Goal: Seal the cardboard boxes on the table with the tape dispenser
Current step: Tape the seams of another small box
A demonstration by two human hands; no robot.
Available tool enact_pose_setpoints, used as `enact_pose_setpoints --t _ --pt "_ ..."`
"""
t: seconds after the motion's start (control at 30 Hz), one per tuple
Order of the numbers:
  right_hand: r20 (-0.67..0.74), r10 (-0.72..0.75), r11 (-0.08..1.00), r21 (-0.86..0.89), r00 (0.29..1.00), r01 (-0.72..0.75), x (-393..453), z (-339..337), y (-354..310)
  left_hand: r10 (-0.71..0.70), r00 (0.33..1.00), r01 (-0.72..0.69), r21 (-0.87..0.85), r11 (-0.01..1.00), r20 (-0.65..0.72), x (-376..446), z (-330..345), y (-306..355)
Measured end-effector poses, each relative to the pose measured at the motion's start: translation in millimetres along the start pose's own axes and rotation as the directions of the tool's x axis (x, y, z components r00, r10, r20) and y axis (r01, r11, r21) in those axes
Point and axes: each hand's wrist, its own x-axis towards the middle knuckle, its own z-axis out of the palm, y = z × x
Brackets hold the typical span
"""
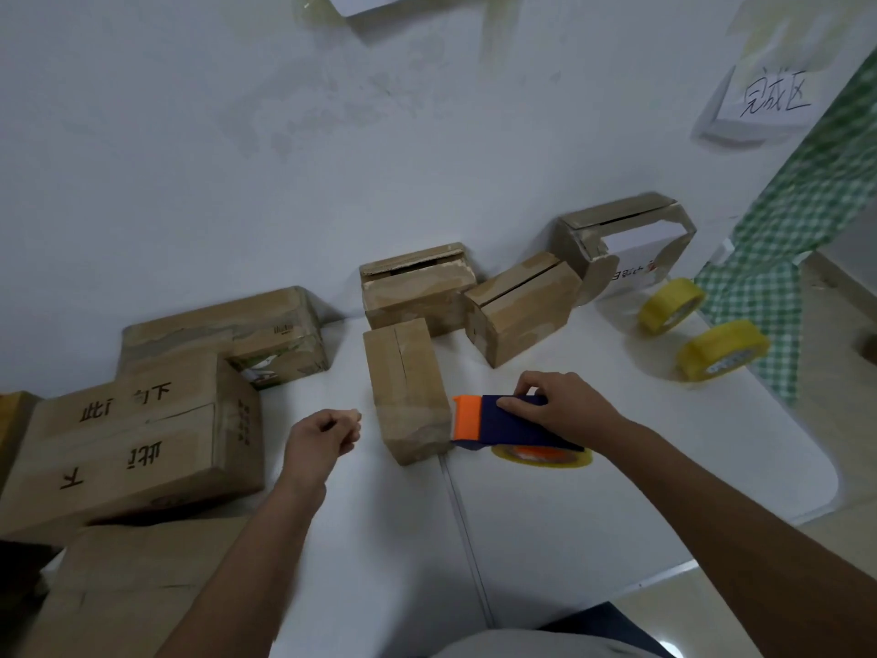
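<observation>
Head view, right hand [564, 405] gripping tape dispenser [512, 426] beside small box [407, 389], left hand [321, 436] curled empty

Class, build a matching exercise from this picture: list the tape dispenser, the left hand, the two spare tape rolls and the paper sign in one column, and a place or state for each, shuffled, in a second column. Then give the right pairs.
Things
1. tape dispenser
2. left hand
3. spare tape rolls
4. paper sign

Places or states
A. stuck on the wall, upper right
B. curled, holding nothing, left of the small box
C. on the table's right side, yellow
D. gripped by the right hand, beside the small box

Pairs: 1-D, 2-B, 3-C, 4-A
</observation>
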Motion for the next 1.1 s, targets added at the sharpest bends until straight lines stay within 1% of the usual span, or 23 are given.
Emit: enact_pose_setpoints --t 0.07,0.17,0.27,0.4,0.5,0.63,0.8,1.0,1.1 --pt "0.001 0.007 1.0 -0.016 1.0 -0.007 6.7 -2.5 2.4 -0.026 0.999 0.026 -0.019 0.999 -0.019 -4.0 1.1 -9.7" --pt "0.007 0.026 0.999 -0.044 1.0 -0.026 17.6 -2.1 2.0 -0.068 0.995 0.059 -0.101 0.993 -0.079 -10.5 5.3 -22.8" --pt "0.016 0.028 0.998 -0.063 0.999 -0.027 24.3 -1.7 -1.1 -0.075 0.987 0.051 -0.164 0.985 -0.142 -13.2 6.3 -28.4" --pt "0.073 0.013 0.998 -0.064 0.997 -0.008 25.2 -1.1 -1.6 -0.021 0.984 -0.006 -0.149 0.989 -0.177 -13.3 7.4 -30.5" --pt "0.075 -0.004 0.998 -0.063 0.997 0.009 24.2 -2.1 2.2 -0.013 0.981 -0.013 -0.137 0.99 -0.192 -14.0 10.7 -34.4" --pt "0.079 -0.023 0.995 -0.09 0.997 0.03 24.9 -5.4 8.8 -0.034 0.981 0.003 -0.164 0.986 -0.191 -16.3 17.4 -37.6" --pt "0.067 -0.031 0.989 -0.144 0.997 0.041 32.2 -5.2 12.7 -0.06 0.978 0.034 -0.131 0.991 -0.202 -18.1 19.8 -42.1" --pt "0.083 -0.045 0.985 -0.16 0.996 0.058 43.2 -5.4 7.9 -0.126 0.968 0.089 -0.172 0.981 -0.218 -13.7 20.7 -42.5" --pt "0.103 -0.045 0.981 -0.181 0.994 0.064 49.4 -6.2 5.9 -0.126 0.963 0.096 -0.135 0.986 -0.236 -11.9 25.6 -44.0"
